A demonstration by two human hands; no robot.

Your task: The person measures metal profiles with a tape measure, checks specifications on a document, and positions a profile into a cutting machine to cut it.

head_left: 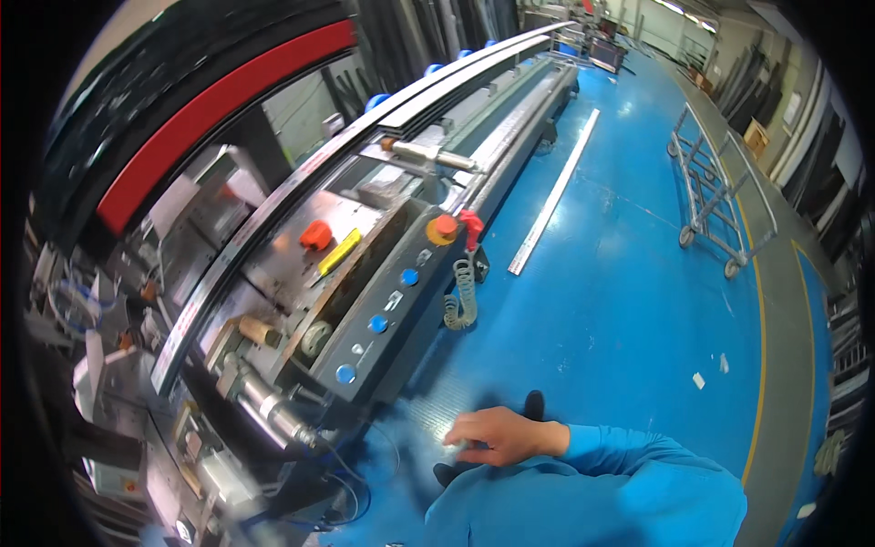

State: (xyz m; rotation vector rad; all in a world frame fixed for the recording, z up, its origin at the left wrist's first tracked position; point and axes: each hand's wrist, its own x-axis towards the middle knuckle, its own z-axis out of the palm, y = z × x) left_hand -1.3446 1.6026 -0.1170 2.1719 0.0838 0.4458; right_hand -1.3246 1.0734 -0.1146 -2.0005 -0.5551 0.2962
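Note:
My right hand [497, 436], in a blue sleeve, hovers in front of my body above the blue floor. Its fingers are loosely bent with a gap between them, and I see nothing held. My left hand is out of the picture. To the left stands a long machine with a grey control panel [365, 351] carrying blue push buttons and a red mushroom button [444, 225] on yellow. A yellow utility knife [339, 253] and an orange-red object [316, 235] lie on its metal top. A red air gun [471, 228] with a coiled hose [462, 296] hangs at the panel's end.
Long white profiles [314, 164] run along the machine. Another white strip [556, 193] lies on the floor. A grey metal cart [715, 196] on wheels stands to the right by a yellow floor line. A pneumatic cylinder [273, 406] and cables jut out at the machine's near end.

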